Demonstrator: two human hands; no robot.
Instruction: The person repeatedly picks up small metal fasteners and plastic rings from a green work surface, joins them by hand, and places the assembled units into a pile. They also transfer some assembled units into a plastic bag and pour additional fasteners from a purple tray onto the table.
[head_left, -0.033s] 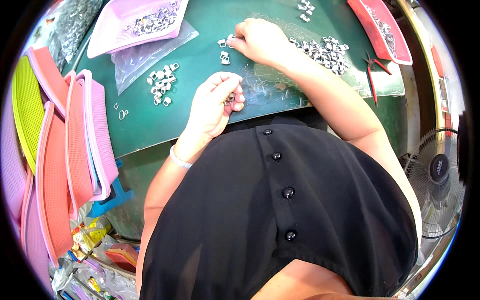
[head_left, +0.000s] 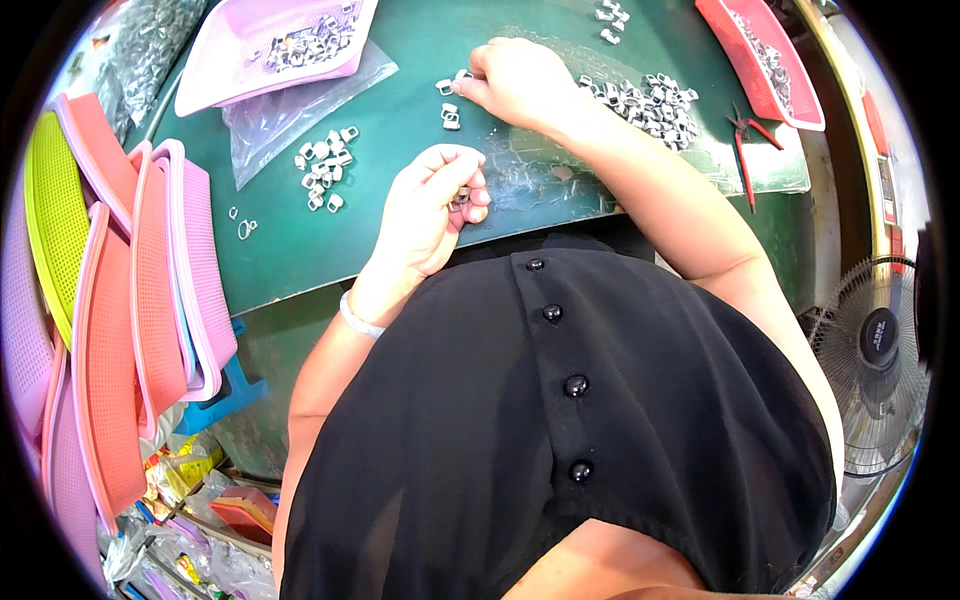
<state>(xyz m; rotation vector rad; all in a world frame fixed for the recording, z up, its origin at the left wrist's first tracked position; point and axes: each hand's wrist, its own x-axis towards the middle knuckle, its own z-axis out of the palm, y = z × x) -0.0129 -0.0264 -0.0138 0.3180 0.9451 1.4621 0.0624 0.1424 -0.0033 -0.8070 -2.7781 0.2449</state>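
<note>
My left hand point(head_left: 428, 203) is closed near the table's front edge, with a small metal ring-shaped piece point(head_left: 461, 196) showing between the curled fingers. Farther off, my right hand point(head_left: 522, 82) pinches another small silver metal piece point(head_left: 462, 76) at the tabletop. A similar loose piece point(head_left: 444, 88) lies just left of those fingertips, and a few more point(head_left: 451, 118) sit below it. One loose group of metal pieces point(head_left: 325, 165) is left of my left hand. A larger pile of them point(head_left: 655, 108) lies beyond my right forearm.
On the green table point(head_left: 290, 255) are a pink basket of pieces point(head_left: 215, 60) over a clear plastic bag point(head_left: 262, 135), a red basket point(head_left: 722, 45) and red-handled pliers point(head_left: 743, 150). Stacked coloured baskets point(head_left: 105, 350) stand at left, a fan point(head_left: 880, 340) at right.
</note>
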